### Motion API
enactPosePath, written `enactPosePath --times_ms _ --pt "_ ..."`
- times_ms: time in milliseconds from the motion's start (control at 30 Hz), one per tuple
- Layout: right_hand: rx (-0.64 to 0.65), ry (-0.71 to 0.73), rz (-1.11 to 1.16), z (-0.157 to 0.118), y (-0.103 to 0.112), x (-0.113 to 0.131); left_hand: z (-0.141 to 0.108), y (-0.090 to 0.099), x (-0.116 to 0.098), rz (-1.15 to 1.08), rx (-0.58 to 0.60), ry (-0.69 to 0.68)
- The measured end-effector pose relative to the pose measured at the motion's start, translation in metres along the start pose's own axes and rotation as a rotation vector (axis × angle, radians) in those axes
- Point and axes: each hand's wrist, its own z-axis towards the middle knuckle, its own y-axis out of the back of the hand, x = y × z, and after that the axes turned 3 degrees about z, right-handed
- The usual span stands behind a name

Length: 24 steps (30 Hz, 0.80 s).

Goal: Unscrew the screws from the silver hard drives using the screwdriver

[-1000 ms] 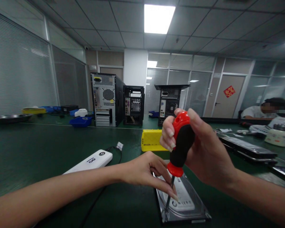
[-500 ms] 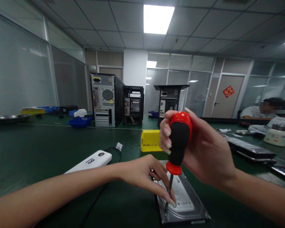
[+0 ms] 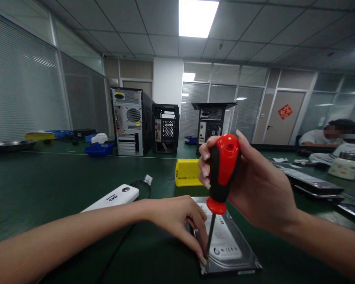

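Observation:
A hard drive (image 3: 233, 236) lies label up on the green table in front of me. My right hand (image 3: 260, 185) grips the red and black handle of a screwdriver (image 3: 226, 169), which stands nearly upright with its tip down at the drive's near left corner. Thumb and forefinger of my left hand (image 3: 185, 221) pinch the lower end of the shaft, close to that corner. They partly cover the tip, and whatever screw is under it cannot be made out.
Left of my hands lies a white power strip (image 3: 115, 197) marked 18, with a black cable. Behind the drive sits a yellow tray (image 3: 187, 173). Computer cases (image 3: 130, 122) stand farther back. Other drives (image 3: 313, 183) and a jar (image 3: 345, 165) are at right, near another person (image 3: 319, 138).
The screwdriver handle has turned, showing more red towards me. My left thumb and fingertips have moved down and left along the shaft to the drive's corner.

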Motion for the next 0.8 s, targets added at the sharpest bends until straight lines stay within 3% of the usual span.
enactPosePath --times_ms 200,433,800 --pt "-0.017 0.031 -0.044 0.0 0.0 -0.003 -0.002 0.001 0.004 -0.032 0.018 0.008" --pt "-0.02 -0.034 -0.03 -0.006 -0.003 0.005 -0.002 -0.001 0.007 -0.132 0.059 0.019" --pt "-0.039 0.057 -0.084 -0.008 -0.007 -0.001 -0.002 -0.005 0.011 -0.229 0.056 0.05"
